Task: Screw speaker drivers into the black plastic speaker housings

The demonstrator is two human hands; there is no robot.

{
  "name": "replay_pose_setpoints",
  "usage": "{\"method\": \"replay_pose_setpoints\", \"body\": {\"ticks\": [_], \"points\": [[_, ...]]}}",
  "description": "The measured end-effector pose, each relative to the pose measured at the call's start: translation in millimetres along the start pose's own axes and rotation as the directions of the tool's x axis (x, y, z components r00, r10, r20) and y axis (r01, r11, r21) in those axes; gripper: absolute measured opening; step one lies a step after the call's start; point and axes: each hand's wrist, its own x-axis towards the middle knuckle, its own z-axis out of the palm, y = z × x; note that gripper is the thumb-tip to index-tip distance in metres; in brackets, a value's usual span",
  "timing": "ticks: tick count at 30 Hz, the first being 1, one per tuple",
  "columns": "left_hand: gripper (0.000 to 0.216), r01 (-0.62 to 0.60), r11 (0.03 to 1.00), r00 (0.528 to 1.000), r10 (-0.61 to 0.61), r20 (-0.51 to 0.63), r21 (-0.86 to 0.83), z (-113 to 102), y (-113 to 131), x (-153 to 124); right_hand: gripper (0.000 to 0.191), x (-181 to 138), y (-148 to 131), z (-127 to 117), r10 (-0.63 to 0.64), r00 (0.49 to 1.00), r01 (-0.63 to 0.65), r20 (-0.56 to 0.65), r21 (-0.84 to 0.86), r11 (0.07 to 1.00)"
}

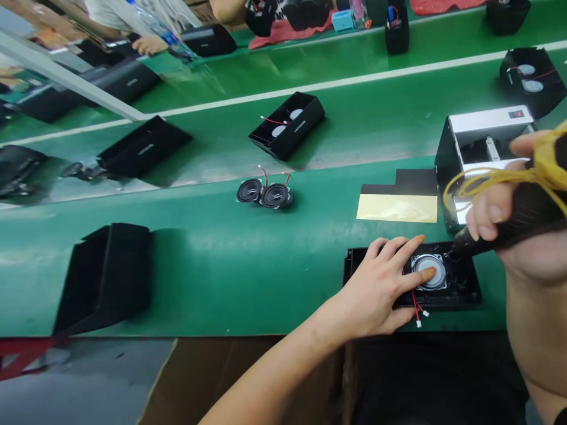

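Note:
A black speaker panel (463, 283) lies flat near the table's front edge. My left hand (383, 283) rests over it with fingers spread, one fingertip on the round magnet of a speaker driver (429, 265) seated in the panel. Red wires with white connectors (418, 321) hang over the panel's near side. My right hand (496, 215) is wrapped round a black electric screwdriver (527, 215), whose tip points down at the panel beside the driver's upper right corner. A yellow cord (487, 175) loops over that hand.
A silver-topped machine (454, 159) stands behind the panel, beside a yellow-and-black sheet (396, 208). Two loose drivers (275, 195) sit mid-table. An open black casing (124, 277) stands at left. Another panel with drivers (301, 127) lies on the strip beyond. A co-worker's hand (150, 45) shows across the table.

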Motion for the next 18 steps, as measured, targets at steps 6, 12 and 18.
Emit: {"method": "replay_pose_setpoints", "body": {"ticks": [6, 12, 18], "points": [[0.071, -0.038, 0.999, 0.998, 0.038, -0.058, -0.002, 4, -3, 0, 0.086, 9, 9, 26, 0.109, 0.975, -0.101, -0.191, 0.048, 0.994], [0.070, -0.038, 0.999, 0.997, 0.039, -0.066, 0.010, 1, -3, -1, 0.083, 9, 21, 19, 0.120, 0.986, -0.112, -0.112, 0.072, 0.991], [0.071, -0.038, 0.999, 0.997, 0.039, -0.067, 0.010, 1, -3, -2, 0.078, 9, 33, 10, 0.072, 0.997, -0.072, 0.002, 0.114, 0.991]]}}
